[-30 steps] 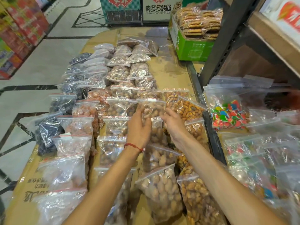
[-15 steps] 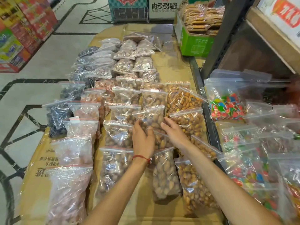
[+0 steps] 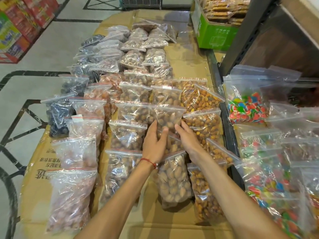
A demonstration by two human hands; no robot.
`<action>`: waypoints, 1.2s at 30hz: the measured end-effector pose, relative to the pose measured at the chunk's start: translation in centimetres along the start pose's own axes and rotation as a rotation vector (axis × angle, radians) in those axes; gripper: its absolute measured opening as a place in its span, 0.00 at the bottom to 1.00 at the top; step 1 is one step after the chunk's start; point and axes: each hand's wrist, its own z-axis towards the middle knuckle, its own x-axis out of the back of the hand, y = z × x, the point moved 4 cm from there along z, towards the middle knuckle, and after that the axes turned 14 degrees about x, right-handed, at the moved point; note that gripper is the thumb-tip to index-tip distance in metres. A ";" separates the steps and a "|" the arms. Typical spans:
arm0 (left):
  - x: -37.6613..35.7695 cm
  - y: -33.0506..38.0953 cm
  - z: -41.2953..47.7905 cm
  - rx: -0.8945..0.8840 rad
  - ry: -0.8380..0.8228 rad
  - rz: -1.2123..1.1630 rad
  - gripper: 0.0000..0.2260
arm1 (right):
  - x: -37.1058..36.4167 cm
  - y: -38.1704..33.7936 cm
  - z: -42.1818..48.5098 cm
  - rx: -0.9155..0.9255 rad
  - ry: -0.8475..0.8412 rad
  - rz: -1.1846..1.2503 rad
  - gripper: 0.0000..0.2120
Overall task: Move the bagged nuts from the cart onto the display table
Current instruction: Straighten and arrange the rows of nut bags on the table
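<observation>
While both hands settle bag of nuts (image 3: 166, 118) into row on table (image 3: 183, 59), judgement: press flat, seal end away, overlap bag below evenly, keep column straight.

Head view: left hand (image 3: 155, 144) fingers spread along bag's left edge, thumb on top; right hand (image 3: 187, 137) fingers together against right edge; neither clamped tight. Bag lies mid-table, between brown nut bags and orange nut bags (image 3: 202, 99).

Count: two hands; one red wristband (image 3: 149, 162); five columns of bags; candy bags (image 3: 246, 107) right, uncountable.
</observation>
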 end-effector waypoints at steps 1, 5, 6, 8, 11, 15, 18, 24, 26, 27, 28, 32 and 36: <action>0.1 0.3 0.1 -0.031 0.007 0.007 0.27 | -0.2 0.0 -0.1 -0.019 0.007 0.034 0.16; 0.2 0.1 1.3 0.037 0.018 0.009 0.30 | -1.0 -0.2 -0.2 0.054 0.024 -0.056 0.13; 0.1 -0.1 1.4 0.047 0.011 0.026 0.31 | -1.1 -0.2 -0.1 0.093 0.040 -0.102 0.16; -0.1 -0.3 1.5 0.052 -0.004 0.037 0.33 | -1.1 -0.6 0.1 0.136 0.042 -0.162 0.21; -0.1 -0.5 1.7 0.077 -0.006 0.041 0.35 | -1.0 -1.1 0.5 0.130 0.020 -0.201 0.30; -0.2 -0.3 2.0 0.113 -0.006 0.063 0.40 | -0.7 -0.8 1.4 0.125 0.018 -0.195 0.30; -0.7 -1.0 2.1 0.150 -0.022 0.007 0.43 | -0.5 -0.4 1.6 0.128 0.076 -0.130 0.30; -0.5 -0.7 2.4 0.078 -0.029 0.023 0.41 | -1.2 0.5 1.6 0.110 0.220 -0.063 0.27; -0.3 -0.1 2.3 0.069 -0.023 0.010 0.42 | -1.2 0.5 1.8 0.100 0.200 -0.057 0.28; -0.3 0.0 2.3 0.080 -0.031 0.010 0.41 | -1.1 0.6 1.9 0.097 0.180 -0.056 0.28; -0.5 0.1 2.3 0.081 -0.034 0.014 0.41 | -1.1 0.6 2.0 0.089 0.156 -0.054 0.29; -1.2 0.0 2.4 0.079 -0.025 0.023 0.41 | -0.8 0.2 2.2 0.080 0.103 -0.032 0.29; -1.1 0.0 2.8 0.057 -0.038 0.027 0.42 | -0.5 0.3 2.1 0.083 0.119 -0.020 0.28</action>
